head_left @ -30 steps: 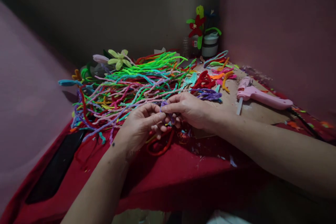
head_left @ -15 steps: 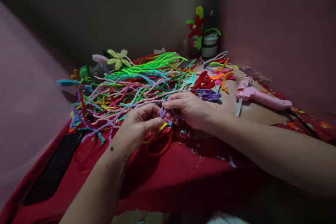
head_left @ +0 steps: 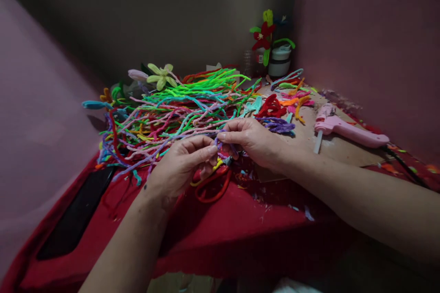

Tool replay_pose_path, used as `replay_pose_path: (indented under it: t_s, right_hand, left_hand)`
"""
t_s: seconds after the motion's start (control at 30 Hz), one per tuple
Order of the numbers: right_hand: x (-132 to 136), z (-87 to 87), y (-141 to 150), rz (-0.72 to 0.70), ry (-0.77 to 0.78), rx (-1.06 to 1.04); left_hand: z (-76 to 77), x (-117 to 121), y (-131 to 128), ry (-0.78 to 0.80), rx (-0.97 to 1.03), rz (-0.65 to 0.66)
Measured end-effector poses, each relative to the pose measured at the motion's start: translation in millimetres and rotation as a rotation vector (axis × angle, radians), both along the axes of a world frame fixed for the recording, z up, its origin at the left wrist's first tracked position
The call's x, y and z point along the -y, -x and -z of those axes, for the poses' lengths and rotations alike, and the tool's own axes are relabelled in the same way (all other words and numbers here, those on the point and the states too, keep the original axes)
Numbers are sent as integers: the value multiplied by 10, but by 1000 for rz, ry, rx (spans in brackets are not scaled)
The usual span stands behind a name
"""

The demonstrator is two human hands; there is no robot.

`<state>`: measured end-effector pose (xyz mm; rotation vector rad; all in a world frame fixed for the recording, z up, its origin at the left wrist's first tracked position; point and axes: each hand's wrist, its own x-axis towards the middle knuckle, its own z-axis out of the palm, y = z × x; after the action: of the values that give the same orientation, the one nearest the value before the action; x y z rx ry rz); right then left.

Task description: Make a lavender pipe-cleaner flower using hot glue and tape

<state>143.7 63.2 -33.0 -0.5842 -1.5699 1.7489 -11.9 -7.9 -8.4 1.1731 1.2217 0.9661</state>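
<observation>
Between my two hands is a short bent purple pipe cleaner (head_left: 233, 150), partly covered by fingers. My left hand (head_left: 184, 160) pinches one end of it between thumb and forefinger. From the other side my right hand (head_left: 250, 139) grips it, thumb and fingers closed. Just behind the hands spreads a big heap of multicoloured pipe cleaners (head_left: 192, 105). Below the fingers lies a red loop (head_left: 215, 197) with a yellow strand (head_left: 217, 165) beside it. A bundle of bent purple pipe cleaners (head_left: 278, 125) rests past my right hand.
A pink glue gun (head_left: 350, 130) lies on a cardboard sheet (head_left: 302, 142) at right, its cord trailing away. Red pipe-cleaner loops (head_left: 271, 106) sit nearby. A black phone-like slab (head_left: 75, 215) is at left on the red cloth (head_left: 261, 224). A cup (head_left: 279, 60) and fuzzy flowers (head_left: 264, 36) stand behind.
The whole view has shifted slightly, so things appear a little further right. My left thumb and fingers have moved slightly on the purple pipe cleaner; both hands still hold it.
</observation>
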Motion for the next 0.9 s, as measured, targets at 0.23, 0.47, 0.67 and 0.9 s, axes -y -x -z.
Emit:
replay_pose_path:
  t_s: [0.23, 0.47, 0.67, 0.9]
  right_hand:
    - [9, -70, -43, -73, -8, 105]
    - [23, -67, -34, -144, 187, 27]
    - [29, -39, 0, -111, 301, -26]
    - [63, -68, -4, -81, 42, 38]
  left_hand:
    - [20, -29, 27, -60, 61, -195]
    - [8, -30, 14, -135, 8, -243]
    - [36, -26, -36, -190, -9, -253]
    - [34, -43, -46, -247, -149, -228]
